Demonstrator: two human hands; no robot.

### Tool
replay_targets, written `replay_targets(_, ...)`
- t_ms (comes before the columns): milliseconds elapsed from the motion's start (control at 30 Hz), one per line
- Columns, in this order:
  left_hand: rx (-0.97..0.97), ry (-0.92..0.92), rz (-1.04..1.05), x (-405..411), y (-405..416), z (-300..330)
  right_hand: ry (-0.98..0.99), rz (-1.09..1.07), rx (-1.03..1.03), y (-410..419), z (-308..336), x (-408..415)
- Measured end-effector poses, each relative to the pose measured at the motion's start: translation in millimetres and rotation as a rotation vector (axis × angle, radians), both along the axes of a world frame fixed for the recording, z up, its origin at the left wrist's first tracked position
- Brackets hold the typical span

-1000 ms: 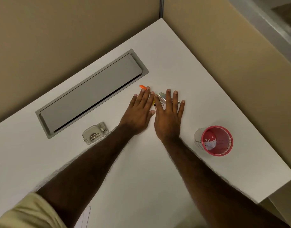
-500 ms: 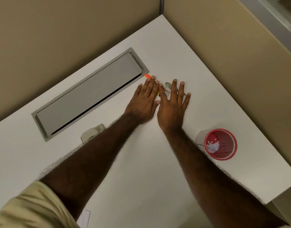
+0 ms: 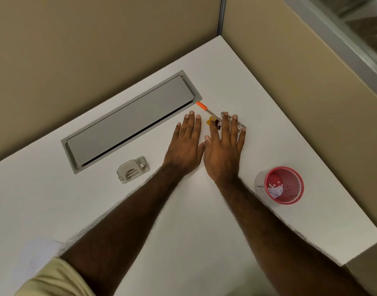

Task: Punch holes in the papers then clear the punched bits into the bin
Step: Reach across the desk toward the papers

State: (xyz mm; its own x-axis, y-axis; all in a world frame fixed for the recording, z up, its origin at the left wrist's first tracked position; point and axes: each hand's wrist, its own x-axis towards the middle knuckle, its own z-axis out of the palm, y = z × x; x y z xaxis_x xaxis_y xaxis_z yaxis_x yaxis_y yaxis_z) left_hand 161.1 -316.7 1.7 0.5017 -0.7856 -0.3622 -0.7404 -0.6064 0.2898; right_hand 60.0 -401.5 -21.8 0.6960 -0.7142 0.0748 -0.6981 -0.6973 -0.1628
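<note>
My left hand (image 3: 186,144) and my right hand (image 3: 225,148) lie flat, palms down, side by side on the white desk (image 3: 183,221), fingers spread and holding nothing. A small metal hole punch (image 3: 133,169) sits on the desk left of my left wrist. A red mesh bin (image 3: 284,184) stands to the right of my right forearm, with a heap of white punched bits (image 3: 275,190) inside. White papers (image 3: 37,253), blurred, lie at the lower left near my sleeve.
A grey cable hatch (image 3: 130,120) is set in the desk behind my hands. An orange-tipped pen (image 3: 202,106), a yellow item (image 3: 211,120) and a metal clip (image 3: 236,122) lie under and beyond my right fingertips. Beige partition walls (image 3: 97,39) close the corner; the desk edge runs at the right.
My hands stay flat and together on the desk; the left hand has slid slightly left, uncovering the orange-tipped pen and yellow item. The view has shifted a little.
</note>
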Motion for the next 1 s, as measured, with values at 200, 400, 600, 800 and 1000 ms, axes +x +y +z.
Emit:
replay_targets(200,0.001,-0.034,0.134,-26.3,64.3,8.4,0.076,0.123,0.000,46.0,13.3,-21.8)
replay_targets(400,0.033,-0.064,0.317,-65.6,147.5,12.1,0.155,0.298,-0.033,108.8,17.5,-42.5)
replay_targets(600,0.008,-0.066,0.491,-111.4,232.1,6.2,0.186,0.454,-0.007,181.6,22.2,-60.5)
replay_targets(800,-0.016,-0.036,0.661,-158.9,310.6,-1.8,0.206,0.610,0.028,256.8,26.6,-78.6)
replay_targets(1000,-0.078,-0.046,0.840,-191.1,382.7,-4.3,0.187,0.721,0.135,324.4,30.1,-86.5)
